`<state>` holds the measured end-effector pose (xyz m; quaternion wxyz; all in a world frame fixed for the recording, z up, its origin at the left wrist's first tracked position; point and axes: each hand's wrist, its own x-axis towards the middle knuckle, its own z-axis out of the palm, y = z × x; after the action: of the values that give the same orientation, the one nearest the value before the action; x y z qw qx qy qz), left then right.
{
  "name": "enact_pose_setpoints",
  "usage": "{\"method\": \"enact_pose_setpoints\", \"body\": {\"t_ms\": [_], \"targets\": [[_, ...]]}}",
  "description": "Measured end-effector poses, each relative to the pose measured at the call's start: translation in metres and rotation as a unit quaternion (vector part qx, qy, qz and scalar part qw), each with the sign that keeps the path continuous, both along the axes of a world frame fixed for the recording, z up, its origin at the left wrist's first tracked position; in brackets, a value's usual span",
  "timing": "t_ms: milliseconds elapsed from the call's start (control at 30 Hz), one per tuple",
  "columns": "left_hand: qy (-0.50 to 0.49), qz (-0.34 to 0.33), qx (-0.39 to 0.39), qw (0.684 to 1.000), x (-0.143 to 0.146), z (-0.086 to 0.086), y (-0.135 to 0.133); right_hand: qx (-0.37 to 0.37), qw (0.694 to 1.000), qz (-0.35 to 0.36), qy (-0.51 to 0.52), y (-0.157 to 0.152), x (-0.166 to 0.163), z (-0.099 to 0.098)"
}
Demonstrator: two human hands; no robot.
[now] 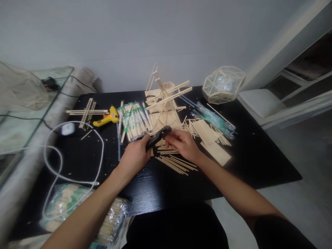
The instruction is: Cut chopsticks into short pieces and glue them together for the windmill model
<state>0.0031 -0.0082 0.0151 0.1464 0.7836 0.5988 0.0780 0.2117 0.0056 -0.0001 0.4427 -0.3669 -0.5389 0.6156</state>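
Note:
My left hand (137, 152) is closed around a black hand tool (157, 137) whose head points up and right; its exact kind is not clear. Just right of that head, my right hand (183, 143) pinches, and a thin wooden stick (177, 127) shows at its fingers, close to the tool. Below the hands lie several loose thin sticks (178, 164) on the black table (155, 192). Behind them stands a wooden model (168, 95) with long crossed arms, on a base of sticks.
A yellow glue gun (106, 117) lies left of wrapped chopsticks (133, 119). A white cable (102, 148) loops across the left side, over a bagged bundle of sticks (70, 197). Flat wooden panels (218, 152) and a faceted stick frame (224, 84) are at right.

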Motion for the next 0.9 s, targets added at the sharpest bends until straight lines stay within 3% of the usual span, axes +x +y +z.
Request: {"method": "enact_pose_setpoints", "body": {"t_ms": [900], "targets": [[0.004,-0.009,0.017,1.0,-0.0029,-0.0013,0.0009,0.009,1.0,-0.003,-0.005,-0.0006,-0.0001,0.0001]]}}
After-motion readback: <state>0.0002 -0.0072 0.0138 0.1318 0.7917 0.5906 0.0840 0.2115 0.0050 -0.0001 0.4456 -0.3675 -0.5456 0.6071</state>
